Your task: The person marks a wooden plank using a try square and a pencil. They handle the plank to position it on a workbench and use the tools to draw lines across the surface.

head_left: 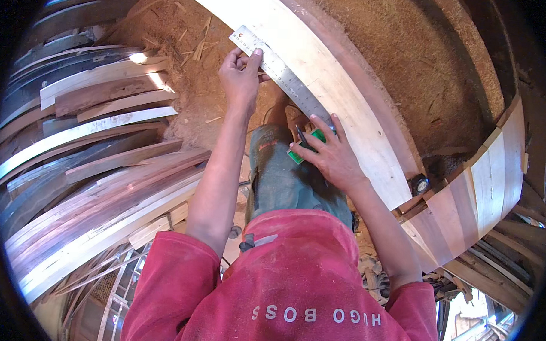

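Note:
A metal try square with a marked blade (282, 73) and a green handle (296, 156) lies slantwise along the inner edge of a pale, curved board (370, 132). Its far end is pinched by my left hand (241, 79), thumb on top and fingers curled beneath. My right hand (336, 157) grips the near end around the green handle, two fingertips resting by the blade and board edge. Between the right thumb and fingers sticks out a thin dark stick (300, 135), perhaps a pen; its tip is unclear.
Many curved wooden strips (100, 110) are stacked at the left. A round dark tape measure (420, 184) sits by the board's near end. Joined curved wood segments (464, 207) stand at the right. Sawdust (403, 49) and wood scraps cover the ground beyond.

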Demonstrator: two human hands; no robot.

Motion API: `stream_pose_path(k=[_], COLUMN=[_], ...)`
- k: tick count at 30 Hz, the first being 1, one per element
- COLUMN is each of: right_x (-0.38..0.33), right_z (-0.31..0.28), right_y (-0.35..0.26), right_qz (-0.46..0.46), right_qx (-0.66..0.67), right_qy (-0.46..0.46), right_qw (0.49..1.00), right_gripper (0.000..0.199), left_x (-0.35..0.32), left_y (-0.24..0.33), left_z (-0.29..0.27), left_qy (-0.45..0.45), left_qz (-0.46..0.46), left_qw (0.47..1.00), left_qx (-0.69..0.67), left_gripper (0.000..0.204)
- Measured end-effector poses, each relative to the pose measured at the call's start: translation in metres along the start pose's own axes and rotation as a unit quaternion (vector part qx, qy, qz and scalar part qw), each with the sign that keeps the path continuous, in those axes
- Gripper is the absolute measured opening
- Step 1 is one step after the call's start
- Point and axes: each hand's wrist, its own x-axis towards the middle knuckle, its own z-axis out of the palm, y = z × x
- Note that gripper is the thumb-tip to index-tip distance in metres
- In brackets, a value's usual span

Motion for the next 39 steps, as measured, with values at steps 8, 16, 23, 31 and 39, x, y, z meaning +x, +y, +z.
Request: stream_pose_path(k=[8,16,23,31,39], right_x=[0.001,0.002,0.003,0.002,0.001], right_z=[0.004,0.001,-0.003,-0.005,-0.003], right_y=[-0.003,-0.006,-0.005,-0.005,0.000], right_qz=[0.002,0.007,0.011,0.020,0.030], right_qx=[0.009,0.013,0.020,0.023,0.021], right_qy=[0.016,0.030,0.018,0.002,0.000], right_qw=[1.000,0.999,1.000,1.000,0.999], right_gripper=[0.043,0.041,0.044,0.044,0.041], left_x=[0.007,0.008,0.009,0.010,0.010], left_y=[-0.002,-0.003,-0.002,-0.004,-0.009], left_z=[-0.003,-0.006,-0.004,-0.006,-0.004], left_qy=[0.003,-0.002,0.005,-0.003,0.001], left_qz=[0.004,-0.005,-0.001,-0.004,-0.011], left_qw=[0.999,1.000,1.000,1.000,0.999], left_qx=[-0.033,-0.030,-0.028,-0.027,-0.038], left_gripper=[0.027,0.030,0.027,0.032,0.030])
